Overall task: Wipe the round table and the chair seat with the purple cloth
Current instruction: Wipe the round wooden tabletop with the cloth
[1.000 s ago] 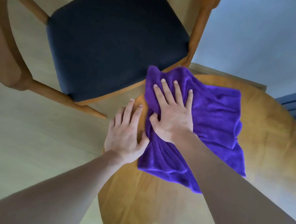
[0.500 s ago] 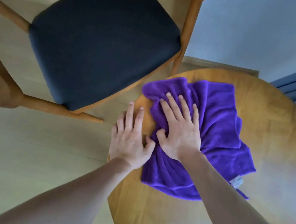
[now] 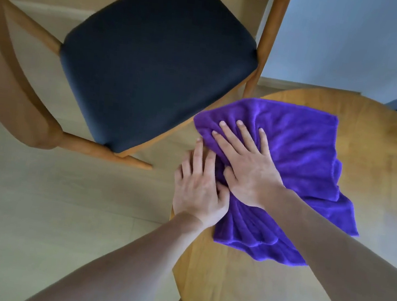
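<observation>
Here: purple cloth spread in folds on the round wooden bench, at its edge nearest the chair. Right hand flat on the cloth, fingers splayed, palm pressing down, nothing gripped. Left hand flat too, fingers extended, at the bench edge just beside the right hand and touching the cloth's left border. Dark chair seat bare, just beyond the bench, over a pale floor.

Purple cloth seemingly more spread out
</observation>
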Motion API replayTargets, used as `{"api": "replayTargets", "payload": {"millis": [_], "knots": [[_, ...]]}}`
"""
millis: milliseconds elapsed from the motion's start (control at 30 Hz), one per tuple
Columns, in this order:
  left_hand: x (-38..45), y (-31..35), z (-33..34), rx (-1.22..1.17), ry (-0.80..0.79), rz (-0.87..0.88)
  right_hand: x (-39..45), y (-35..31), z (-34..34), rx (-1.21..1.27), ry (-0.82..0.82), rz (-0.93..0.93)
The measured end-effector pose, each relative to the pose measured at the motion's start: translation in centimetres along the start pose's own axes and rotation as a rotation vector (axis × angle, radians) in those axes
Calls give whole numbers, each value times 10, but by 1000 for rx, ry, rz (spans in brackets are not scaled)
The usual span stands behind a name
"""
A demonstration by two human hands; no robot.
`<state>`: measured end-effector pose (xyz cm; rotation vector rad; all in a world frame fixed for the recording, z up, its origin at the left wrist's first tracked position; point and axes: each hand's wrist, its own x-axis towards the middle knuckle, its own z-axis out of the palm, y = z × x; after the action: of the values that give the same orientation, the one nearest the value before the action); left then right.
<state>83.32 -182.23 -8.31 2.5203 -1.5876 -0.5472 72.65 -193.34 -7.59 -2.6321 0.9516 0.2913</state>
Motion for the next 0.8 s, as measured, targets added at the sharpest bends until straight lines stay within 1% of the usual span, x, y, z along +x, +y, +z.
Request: {"api": "replayTargets", "payload": {"millis": [67,100,200,267,333,400,467,500,633,700,733,800], "knots": [[0,0,0,-30,-7,-1,-4,16,-1,-9,6,-32],[-1,-1,0,-42,-14,-2,-5,19,-1,3,23,-1],[-4,-6,-2,-95,-21,24,0,4,2,37,82,167],[-6,-16,-5,-204,-21,42,5,-13,6,38,108,247],[-11,-27,-8,-291,9,-16,6,-24,7,67,119,295],[-20,-38,-7,-320,48,-163,6,-33,10,88,125,325],[-28,-42,-1,-359,34,-297,1,-44,13,63,108,301],[-30,-43,2,-387,23,-331,-4,-48,16,43,93,260],[-29,-43,5,-375,43,-327,-27,-39,25,-34,5,-33],[-30,-43,4,-382,46,-319,-31,-20,23,-53,-9,-116],[-30,-43,4,-386,44,-322,-29,-11,20,-51,5,-94],[-29,-42,4,-385,38,-321,-18,3,12,-12,63,77]]}}
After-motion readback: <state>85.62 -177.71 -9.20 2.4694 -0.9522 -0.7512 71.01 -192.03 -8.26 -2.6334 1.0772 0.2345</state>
